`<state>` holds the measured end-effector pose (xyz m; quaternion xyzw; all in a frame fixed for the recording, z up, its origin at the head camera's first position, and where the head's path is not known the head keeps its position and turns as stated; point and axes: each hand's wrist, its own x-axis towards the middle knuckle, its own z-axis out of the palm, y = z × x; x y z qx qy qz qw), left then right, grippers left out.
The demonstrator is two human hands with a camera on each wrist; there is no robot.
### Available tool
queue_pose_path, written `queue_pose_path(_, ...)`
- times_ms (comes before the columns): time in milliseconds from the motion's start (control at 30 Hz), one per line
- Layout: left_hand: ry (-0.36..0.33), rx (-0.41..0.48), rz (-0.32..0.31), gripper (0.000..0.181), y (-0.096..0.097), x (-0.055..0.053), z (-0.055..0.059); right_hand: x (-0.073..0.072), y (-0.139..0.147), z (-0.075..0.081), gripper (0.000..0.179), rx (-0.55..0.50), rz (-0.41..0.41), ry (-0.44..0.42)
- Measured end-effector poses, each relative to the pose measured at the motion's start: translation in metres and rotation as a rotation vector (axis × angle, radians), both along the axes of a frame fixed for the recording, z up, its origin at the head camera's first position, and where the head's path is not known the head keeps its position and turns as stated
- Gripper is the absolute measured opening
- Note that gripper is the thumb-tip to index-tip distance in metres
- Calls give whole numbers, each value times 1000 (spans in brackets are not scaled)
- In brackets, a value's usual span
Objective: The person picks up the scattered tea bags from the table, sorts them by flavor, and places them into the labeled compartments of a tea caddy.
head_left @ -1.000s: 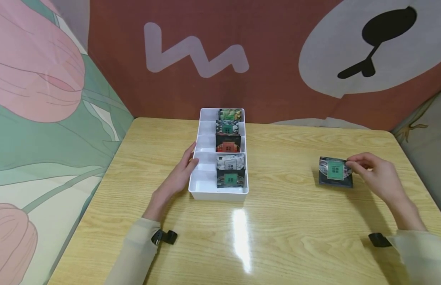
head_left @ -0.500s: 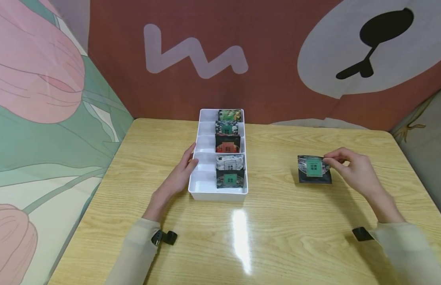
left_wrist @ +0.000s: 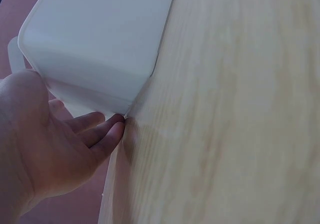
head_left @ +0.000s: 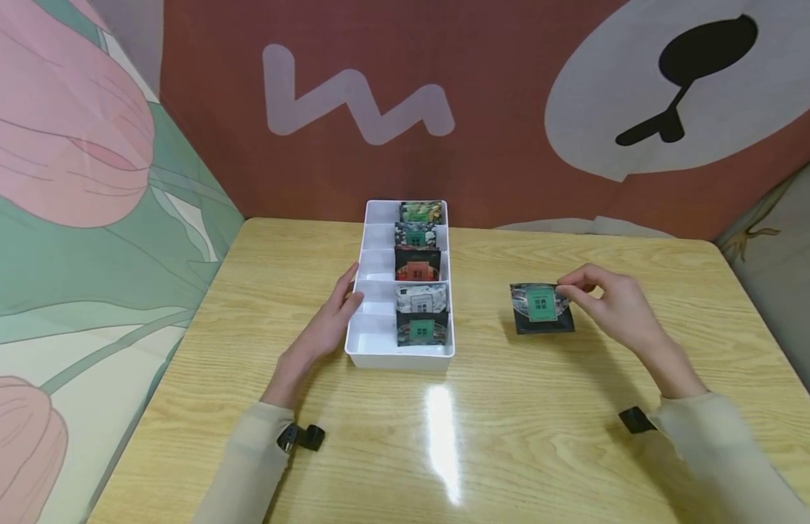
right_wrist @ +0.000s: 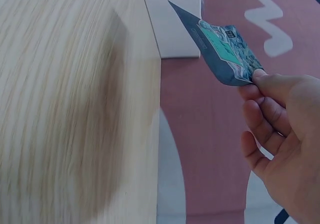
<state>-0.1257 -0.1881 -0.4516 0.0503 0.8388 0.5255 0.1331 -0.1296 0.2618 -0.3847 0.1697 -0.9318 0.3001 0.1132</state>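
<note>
A white compartment box (head_left: 400, 361) stands on the table, with a row of tea sachets along its right side. My left hand (head_left: 326, 324) rests against the box's left side. In the left wrist view, the fingers (left_wrist: 102, 140) touch the lower wall and the thumb lies near the rim. To the right of the box, my right hand (head_left: 610, 302) pinches a dark tea sachet (head_left: 542, 308) with a green label by its upper right corner. The right wrist view has this sachet (right_wrist: 220, 47) raised above the table, between thumb and index finger, its shadow on the wood.
Inside the box are green (head_left: 421, 212), red-and-black (head_left: 418, 264) and white (head_left: 422, 298) sachets, plus dark ones with green labels (head_left: 422, 330). Behind the wooden table (head_left: 535, 437) hangs a reddish-brown printed cloth (head_left: 496, 160). A floral cloth (head_left: 70, 276) hangs at the left.
My right hand has carried the pinched tea sachet leftward, closer to the box. The left hand and the box have stayed in place.
</note>
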Motion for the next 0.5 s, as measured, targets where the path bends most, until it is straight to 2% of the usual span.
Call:
queue_pose_path(233,-6,-12,14,60,0,0,-1,-1,-28,7,6,-7,89,24)
queue_pose_path(500,-19,-21,17,59,2,1,2,-6,-64,19,11,-94,172,146)
